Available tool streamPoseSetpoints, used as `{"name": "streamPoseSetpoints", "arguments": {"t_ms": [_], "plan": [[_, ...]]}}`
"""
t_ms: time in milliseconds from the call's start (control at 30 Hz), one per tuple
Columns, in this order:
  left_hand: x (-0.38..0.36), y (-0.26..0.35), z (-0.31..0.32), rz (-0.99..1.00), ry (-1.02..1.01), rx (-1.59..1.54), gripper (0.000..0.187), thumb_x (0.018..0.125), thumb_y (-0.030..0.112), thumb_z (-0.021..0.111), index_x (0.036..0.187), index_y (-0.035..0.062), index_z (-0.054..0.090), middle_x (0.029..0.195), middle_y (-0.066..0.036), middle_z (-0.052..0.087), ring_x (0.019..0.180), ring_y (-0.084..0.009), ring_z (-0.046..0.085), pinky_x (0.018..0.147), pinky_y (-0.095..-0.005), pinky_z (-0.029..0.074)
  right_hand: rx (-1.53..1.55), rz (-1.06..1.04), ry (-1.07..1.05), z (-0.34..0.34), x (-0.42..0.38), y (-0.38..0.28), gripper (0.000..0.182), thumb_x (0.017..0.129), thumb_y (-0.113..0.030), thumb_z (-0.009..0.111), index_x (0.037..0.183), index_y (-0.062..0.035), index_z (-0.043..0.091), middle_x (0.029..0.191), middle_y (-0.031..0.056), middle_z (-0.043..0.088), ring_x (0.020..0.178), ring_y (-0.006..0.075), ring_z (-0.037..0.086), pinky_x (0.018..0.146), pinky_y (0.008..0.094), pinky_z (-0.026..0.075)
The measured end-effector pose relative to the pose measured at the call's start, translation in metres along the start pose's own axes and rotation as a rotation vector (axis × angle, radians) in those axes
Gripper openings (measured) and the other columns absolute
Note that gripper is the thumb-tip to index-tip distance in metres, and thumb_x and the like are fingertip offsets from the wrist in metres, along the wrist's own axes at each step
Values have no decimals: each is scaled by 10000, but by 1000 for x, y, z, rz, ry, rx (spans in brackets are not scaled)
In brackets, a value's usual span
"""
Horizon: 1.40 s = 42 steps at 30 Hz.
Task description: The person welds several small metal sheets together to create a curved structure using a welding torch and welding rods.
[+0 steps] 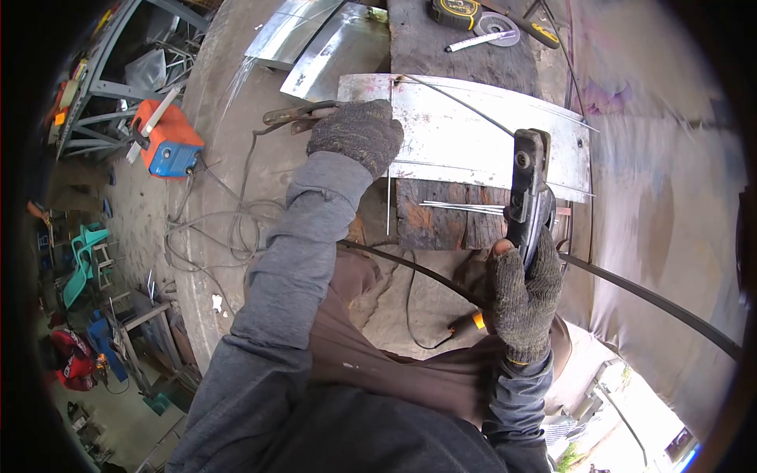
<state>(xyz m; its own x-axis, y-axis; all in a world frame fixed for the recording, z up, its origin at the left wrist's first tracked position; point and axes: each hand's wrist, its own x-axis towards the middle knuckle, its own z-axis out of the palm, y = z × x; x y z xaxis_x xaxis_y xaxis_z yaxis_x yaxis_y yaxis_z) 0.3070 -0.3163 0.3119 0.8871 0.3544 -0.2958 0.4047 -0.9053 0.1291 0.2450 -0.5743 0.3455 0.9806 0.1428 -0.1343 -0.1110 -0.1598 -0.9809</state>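
My right hand point(524, 303), in a grey knit glove, grips a black welding electrode holder point(523, 193). A thin welding rod point(461, 106) runs from its jaws to the upper left part of a curved silvery metal sheet point(481, 134), its tip at a small dark spot. The gloved left hand point(355, 138) is closed at the sheet's left edge; what its fingers hold is hidden. Beside it, a rusty clamp point(296, 115) with a cable reaches toward the glove. Under the sheet lies a dark wooden plank point(441, 225), bearing several loose rods point(465, 206).
A tape measure point(456, 11), a disc point(505, 31) and a marker point(479, 41) lie on the plank's far end. More bent sheets point(339, 51) rest at upper left. An orange-blue welding machine point(169, 146) stands left; cables point(236, 229) loop across the floor. A curtain hangs right.
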Motion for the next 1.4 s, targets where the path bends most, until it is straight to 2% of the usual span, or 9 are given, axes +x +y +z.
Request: {"name": "streamPoseSetpoints", "arguments": {"t_ms": [233, 267, 433, 533, 900, 1000, 1300, 1367, 1400], "plan": [[1, -3, 4, 24, -44, -7, 391, 961, 399, 457, 1135, 90, 621, 1163, -166, 660, 1103, -363, 625, 949, -505, 486, -171, -57, -21, -7, -1, -8, 350, 961, -193, 652, 1224, 27, 582, 838, 11, 607, 701, 59, 542, 601, 229, 429], [0, 0, -1, -12, -78, -55, 385, 962, 389, 456, 1135, 88, 622, 1161, -171, 660, 1094, -363, 630, 936, -503, 494, -313, -178, -14, -8, 1, 0, 476, 996, -378, 565, 1304, -15, 573, 816, -10, 588, 645, 46, 494, 553, 215, 375], [13, -8, 19, 86, -101, -73, 368, 963, 356, 467, 1143, 75, 622, 1134, -192, 663, 1043, -352, 657, 908, -488, 520, -287, -88, 37, -10, 3, 12, 558, 967, -464, 604, 1297, -15, 574, 709, -39, 518, 531, 42, 420, 487, 228, 287], [1, 0, -6, -11, -132, -112, 364, 965, 349, 479, 1155, 74, 624, 1120, -191, 668, 1038, -338, 661, 890, -478, 533, -242, -96, 56, -4, 2, 7, 589, 969, -482, 594, 1287, 13, 568, 711, -35, 516, 529, 38, 418, 483, 222, 281], [2, -2, -2, -8, -135, -149, 350, 961, 338, 489, 1151, 75, 620, 1112, -193, 669, 1020, -353, 670, 868, -495, 542, -231, -120, 39, -11, 3, 19, 596, 959, -434, 630, 1316, 35, 544, 789, -19, 571, 573, 44, 458, 515, 207, 325], [0, -3, -3, 3, -123, -148, 341, 956, 339, 496, 1136, 77, 619, 1084, -191, 679, 1012, -354, 671, 864, -498, 540, -156, 42, -21, -2, -1, 1, 577, 964, -413, 617, 1341, 17, 539, 1019, 43, 634, 766, 74, 554, 655, 223, 429], [1, -4, 9, 4, 0, -99, 321, 944, 364, 498, 1068, 95, 622, 1039, -186, 678, 987, -375, 662, 859, -505, 527, -260, -17, -48, -4, 0, 4, 522, 970, -398, 589, 1301, 5, 576, 961, 19, 619, 774, 92, 528, 705, 255, 421], [3, -7, 14, 1, -11, -102, 325, 957, 368, 490, 1071, 91, 617, 1030, -186, 670, 986, -375, 655, 865, -504, 522, -265, -48, -95, -10, 2, 7, 369, 950, -201, 631, 1234, 29, 574, 968, 81, 661, 814, 142, 612, 728, 287, 498], [4, -8, 16, 24, 8, -79, 326, 963, 367, 487, 1076, 88, 613, 1032, -182, 666, 993, -371, 651, 866, -502, 520, -294, -49, -78, -8, 3, 5, 368, 950, -207, 635, 1227, 29, 577, 967, 85, 660, 810, 144, 610, 721, 284, 495]]}}
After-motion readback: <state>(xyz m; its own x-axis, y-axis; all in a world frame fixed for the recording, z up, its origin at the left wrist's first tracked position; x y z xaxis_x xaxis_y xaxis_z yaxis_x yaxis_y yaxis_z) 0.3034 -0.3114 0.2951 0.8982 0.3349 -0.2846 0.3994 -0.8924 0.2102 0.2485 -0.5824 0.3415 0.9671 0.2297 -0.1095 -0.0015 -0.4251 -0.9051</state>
